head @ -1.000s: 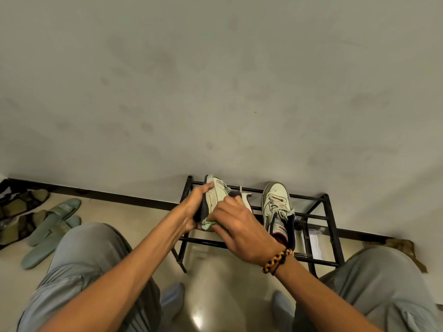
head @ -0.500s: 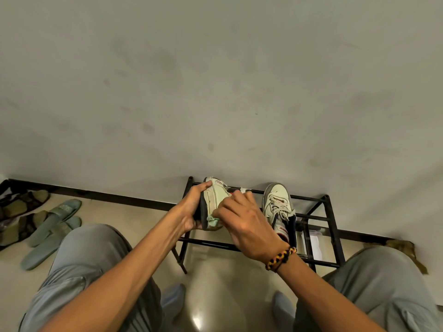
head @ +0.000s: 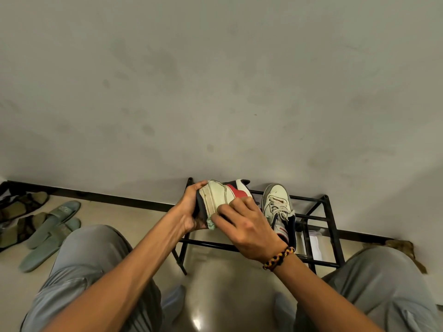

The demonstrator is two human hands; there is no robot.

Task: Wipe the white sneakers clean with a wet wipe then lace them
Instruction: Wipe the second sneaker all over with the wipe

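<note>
1. Wiping is under way. The left hand [head: 191, 212] grips one sneaker [head: 221, 196] by its dark sole, fingers curled over the edge, and holds it up just in front of the black shoe rack [head: 330, 226].
2. The right hand [head: 247, 226] presses a pale green wet wipe [head: 212, 224] against the side of that shoe. Its fingers are bent over the wipe; only a bunched corner of the wipe shows below them.
3. Held sneaker: tipped onto its side, sole toward the left hand, white side panel with a red patch facing up. Its long axis runs roughly left to right, rising a little toward the wall. Which end is the toe I cannot tell for sure.
4. The second sneaker [head: 278, 209] stands on the rack's top rails, just right of the hands. Toe points at the wall, heel toward the person. Laces are threaded through its eyelets but look loose.
5. Judgement: early to middle of the job. One shoe is mid-wipe; whether the second has been wiped cannot be told. Lacing seems still to come.
6. Laces on the held shoe are hidden.
</note>
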